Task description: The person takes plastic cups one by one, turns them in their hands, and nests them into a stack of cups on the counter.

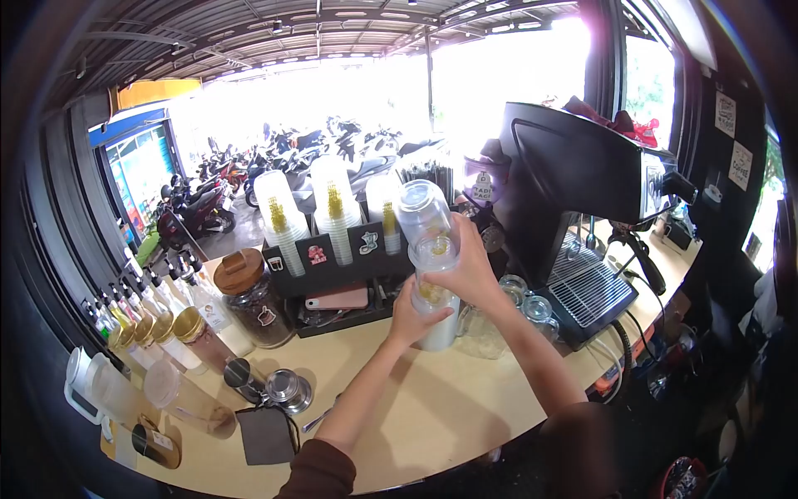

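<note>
"Count, left to right?"

"One bean jar [264, 312]. Three cup stacks [334, 204] in one rack [341, 251], one phone [337, 298] below. Then the held cups [426, 212]; number nested, I cannot tell. One coffee machine [573, 166]."

"Fingers?"

"My left hand [413, 316] curls round the held cups low down, thumb across the front. My right hand [467, 270] grips them higher."

"Surface, room?"

"Pale wood counter [399, 424]; motorbikes [320, 150] outside, ribbed roof [316, 29] overhead."
</note>
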The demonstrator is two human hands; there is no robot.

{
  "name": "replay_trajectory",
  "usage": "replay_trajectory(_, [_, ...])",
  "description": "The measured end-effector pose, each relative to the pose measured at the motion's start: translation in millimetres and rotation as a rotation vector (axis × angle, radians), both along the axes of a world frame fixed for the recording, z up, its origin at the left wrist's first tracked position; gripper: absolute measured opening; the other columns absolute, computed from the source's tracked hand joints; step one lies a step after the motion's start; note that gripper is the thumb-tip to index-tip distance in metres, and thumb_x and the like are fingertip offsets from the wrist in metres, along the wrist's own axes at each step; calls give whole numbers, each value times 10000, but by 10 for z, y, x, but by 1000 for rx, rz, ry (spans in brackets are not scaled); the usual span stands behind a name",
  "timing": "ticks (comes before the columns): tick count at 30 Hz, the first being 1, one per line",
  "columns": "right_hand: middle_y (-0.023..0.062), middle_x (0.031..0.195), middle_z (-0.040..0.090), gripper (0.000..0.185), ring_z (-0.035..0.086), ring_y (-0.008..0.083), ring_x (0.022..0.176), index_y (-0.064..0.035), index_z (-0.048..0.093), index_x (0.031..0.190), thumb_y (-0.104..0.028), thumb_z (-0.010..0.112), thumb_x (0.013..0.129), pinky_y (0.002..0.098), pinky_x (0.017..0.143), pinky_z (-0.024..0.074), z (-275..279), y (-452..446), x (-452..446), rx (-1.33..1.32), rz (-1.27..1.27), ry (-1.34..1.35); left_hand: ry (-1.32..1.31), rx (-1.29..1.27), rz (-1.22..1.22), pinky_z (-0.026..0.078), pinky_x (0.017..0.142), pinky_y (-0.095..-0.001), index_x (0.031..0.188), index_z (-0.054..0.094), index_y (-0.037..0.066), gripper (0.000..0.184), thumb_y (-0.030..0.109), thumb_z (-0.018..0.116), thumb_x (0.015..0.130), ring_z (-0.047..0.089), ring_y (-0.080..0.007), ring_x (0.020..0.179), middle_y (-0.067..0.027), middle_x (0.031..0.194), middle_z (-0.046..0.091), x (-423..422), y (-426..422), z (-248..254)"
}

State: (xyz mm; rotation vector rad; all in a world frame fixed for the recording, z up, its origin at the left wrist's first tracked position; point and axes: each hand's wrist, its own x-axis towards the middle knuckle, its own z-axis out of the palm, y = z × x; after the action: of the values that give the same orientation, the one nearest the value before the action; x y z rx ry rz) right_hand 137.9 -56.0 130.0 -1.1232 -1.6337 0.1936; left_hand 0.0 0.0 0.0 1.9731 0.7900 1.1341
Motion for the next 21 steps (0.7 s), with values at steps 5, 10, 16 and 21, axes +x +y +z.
replay_trajectory(5, [169, 1235, 429, 811, 399, 325, 1210, -36, 368, 1280, -109, 743, 565, 470, 1046, 273, 266, -240, -72, 179, -102, -404, -299, -2, -27, 289, 1038, -442, 1428, 172, 37, 1086, 341, 829, 618, 325, -288, 1311, -157, 1417, 290, -350, -55, 190])
replay_trajectory(10, [161, 1300, 371, 810, 344, 346, 1247, -104, 361, 1317, -19, 677, 577, 565, 1023, 256, 254, -400, -440, 240, -104, -600, -598, 138, -60, 249, 1083, -437, 1441, 93, 48, 1098, 428, 779, 671, 279, -270, 1334, -154, 1432, 255, -940, -612, 760])
replay_trajectory(16, [178, 1349, 337, 893, 344, 353, 1241, -97, 284, 1394, 31, 646, 588, 506, 1055, 249, 90, -437, -809, 257, 108, -652, -608, 219, 189, 447, 952, -330, 1364, 300, 27, 752, 63, 736, 752, 522, -206, 1122, -125, 1255, 457, -1338, -1037, 835])
replay_trajectory(21, [174, 1384, 344, 729, 390, 297, 1249, -27, 267, 1396, -23, 632, 765, 390, 1012, 344, -169, -454, -927, 79, 490, -148, -705, 96, 236, 460, 933, -326, 1343, 327, 19, 730, 61, 743, 745, 537, -204, 1110, -108, 1201, 485, -1739, -1106, 635])
